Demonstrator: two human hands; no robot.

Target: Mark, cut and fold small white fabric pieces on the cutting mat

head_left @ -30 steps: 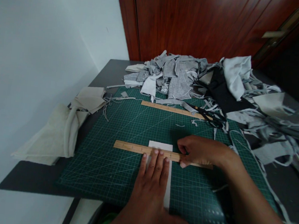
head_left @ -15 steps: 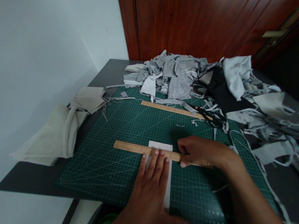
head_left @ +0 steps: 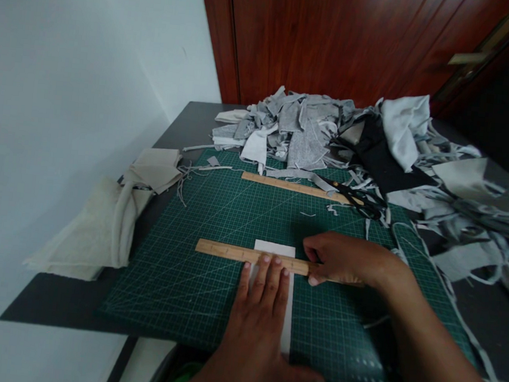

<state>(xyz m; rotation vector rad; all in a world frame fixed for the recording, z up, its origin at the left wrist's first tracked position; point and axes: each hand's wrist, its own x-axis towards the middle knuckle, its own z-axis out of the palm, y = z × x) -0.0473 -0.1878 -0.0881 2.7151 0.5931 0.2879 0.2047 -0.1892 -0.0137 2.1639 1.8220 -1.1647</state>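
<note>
A wooden ruler lies across a narrow white fabric strip on the green cutting mat. My left hand lies flat on the strip with its fingers spread, and its fingertips press on the ruler's near edge. The strip's far end shows beyond the ruler. To the right, my right hand is closed round the right part of the ruler, with thumb and curled fingers at its edges; the palm hides some of the ruler.
A second wooden ruler and black scissors lie at the mat's far side. Behind them is a heap of grey fabric scraps. Cream cloth sits left, more scraps right, on the dark table.
The whole view has shifted very slightly to the right. Both hands, the ruler and the strip keep the same places on the mat.
</note>
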